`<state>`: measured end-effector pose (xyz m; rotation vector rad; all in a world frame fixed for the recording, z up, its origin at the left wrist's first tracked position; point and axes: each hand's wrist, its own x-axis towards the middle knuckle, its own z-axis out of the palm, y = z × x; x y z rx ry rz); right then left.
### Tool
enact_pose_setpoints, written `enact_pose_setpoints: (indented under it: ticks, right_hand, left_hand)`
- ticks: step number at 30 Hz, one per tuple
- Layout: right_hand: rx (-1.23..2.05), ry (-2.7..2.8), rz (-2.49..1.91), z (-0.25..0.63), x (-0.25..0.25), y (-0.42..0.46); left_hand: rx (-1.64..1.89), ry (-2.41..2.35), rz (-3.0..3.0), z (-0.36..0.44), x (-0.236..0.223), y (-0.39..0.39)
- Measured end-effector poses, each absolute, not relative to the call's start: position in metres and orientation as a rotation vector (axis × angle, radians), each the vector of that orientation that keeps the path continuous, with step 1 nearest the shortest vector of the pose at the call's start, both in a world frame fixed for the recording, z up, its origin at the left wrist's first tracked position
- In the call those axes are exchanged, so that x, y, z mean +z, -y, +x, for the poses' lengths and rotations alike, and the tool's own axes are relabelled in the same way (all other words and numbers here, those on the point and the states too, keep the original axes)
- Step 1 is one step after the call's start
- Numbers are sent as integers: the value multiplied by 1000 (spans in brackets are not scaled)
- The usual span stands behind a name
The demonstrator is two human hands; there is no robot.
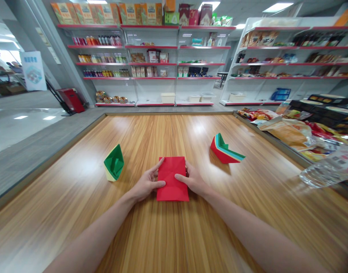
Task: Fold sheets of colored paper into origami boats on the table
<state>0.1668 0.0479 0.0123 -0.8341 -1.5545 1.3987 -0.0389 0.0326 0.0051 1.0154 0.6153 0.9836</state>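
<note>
A folded red paper sheet (172, 178) lies flat on the wooden table (174, 235) in front of me. My left hand (147, 184) rests at its left edge, thumb and forefinger pressing on the paper. My right hand (192, 178) grips the right edge, its thumb lying across the sheet. A folded green and yellow paper boat (114, 163) stands to the left of the sheet. To the right sits a stack of nested folded paper boats (225, 148), red outermost with green inside.
Snack packets (287, 131) fill a display bin along the table's right edge, with a clear plastic bottle (327, 172) at its near end. Store shelves (162, 64) with goods line the back wall. A red cart (71, 100) stands on the floor at left.
</note>
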Motion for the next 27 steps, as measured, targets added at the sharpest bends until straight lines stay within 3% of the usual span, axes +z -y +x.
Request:
enact_pose_setpoints:
  ticks: [22, 27]
  right_hand:
    - [1382, 1698, -822, 170, 13, -45]
    - [1235, 1854, -836, 172, 8, -48]
  left_hand:
    - [985, -634, 1010, -40, 4, -33]
    - [997, -650, 1018, -41, 2, -34]
